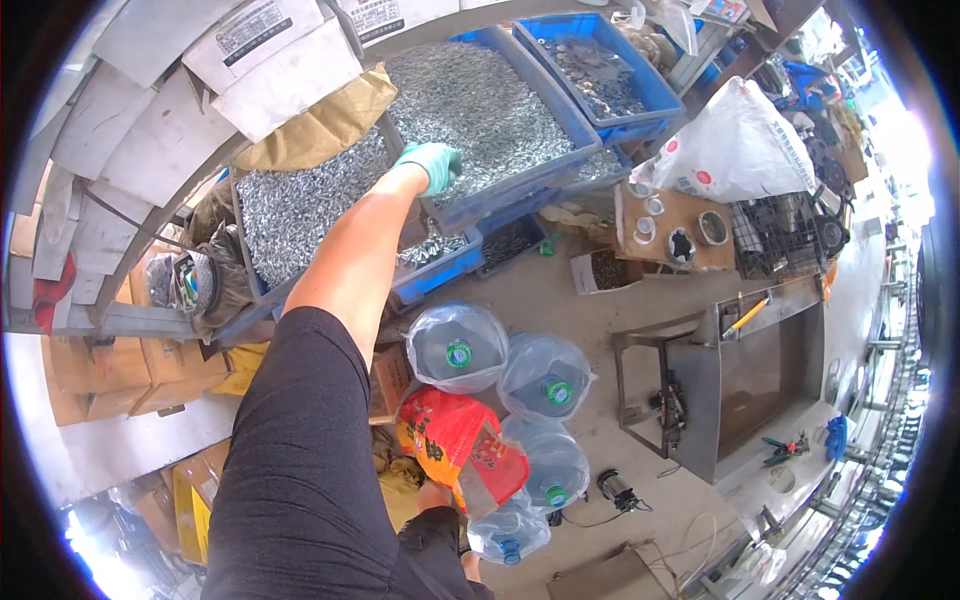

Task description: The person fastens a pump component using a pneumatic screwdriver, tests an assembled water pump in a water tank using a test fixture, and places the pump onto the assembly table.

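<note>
Small silvery metal parts point(480, 95) are being held loose in a large grey-blue bin point(520, 190), near the upper middle of the view. The teal-gloved left hand point(430, 167) is being held over the bin's near left edge. Its fingers are being curled inward; whether anything is being gripped, or the heap is being touched, cannot be told, as the fingertips are being hidden. The right hand is not being shown.

Judging by looks, hard, stiff pieces are being dealt with, light singly but heavy in bulk, unlikely to break, and probably slippery through a glove. A pinch or a shallow scoop from the top of the heap is being favoured by their size; for the full bin, both opposite rims are being called for.

Similar parts are being contained in a second bin point(242, 240) at left, partly being covered by a tan sheet point(325, 125). Flatter pieces are being stored in a blue bin point(645, 125). The surface beneath the bins is being largely hidden. White cartons point(285, 80) are being stacked beyond. On the concrete floor point(590, 330), clear jugs point(545, 380) are being grouped around a red bag point(450, 430), while a metal trough point(695, 400) is being seen at right.
</note>
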The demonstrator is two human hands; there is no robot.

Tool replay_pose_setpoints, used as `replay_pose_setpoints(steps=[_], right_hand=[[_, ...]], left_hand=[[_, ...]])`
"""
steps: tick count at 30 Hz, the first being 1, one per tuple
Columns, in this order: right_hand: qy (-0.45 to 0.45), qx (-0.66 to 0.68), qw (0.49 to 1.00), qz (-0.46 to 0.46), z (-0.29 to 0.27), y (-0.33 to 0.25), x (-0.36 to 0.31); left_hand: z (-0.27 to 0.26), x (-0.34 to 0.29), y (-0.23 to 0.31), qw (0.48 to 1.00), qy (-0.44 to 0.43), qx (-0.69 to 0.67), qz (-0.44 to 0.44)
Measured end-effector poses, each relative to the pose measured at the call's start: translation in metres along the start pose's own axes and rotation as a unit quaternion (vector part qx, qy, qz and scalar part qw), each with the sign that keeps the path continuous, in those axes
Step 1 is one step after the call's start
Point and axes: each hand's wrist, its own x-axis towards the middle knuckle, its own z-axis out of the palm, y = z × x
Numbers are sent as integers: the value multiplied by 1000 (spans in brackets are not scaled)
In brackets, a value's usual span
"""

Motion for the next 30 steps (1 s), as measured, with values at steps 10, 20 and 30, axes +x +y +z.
replay_pose_setpoints(steps=[10,20,30], right_hand=[[-14,-223,953,-204,21,95,-18],[152,-166,908,-353,-12,41,-6],[76,337,938,7,-34,-119,-48]], left_hand=[[3,-12,1,862,69,-502,-11],[-13,-121,56,490,0,-860,141],[-32,-194,93,428,-28,-886,178]])
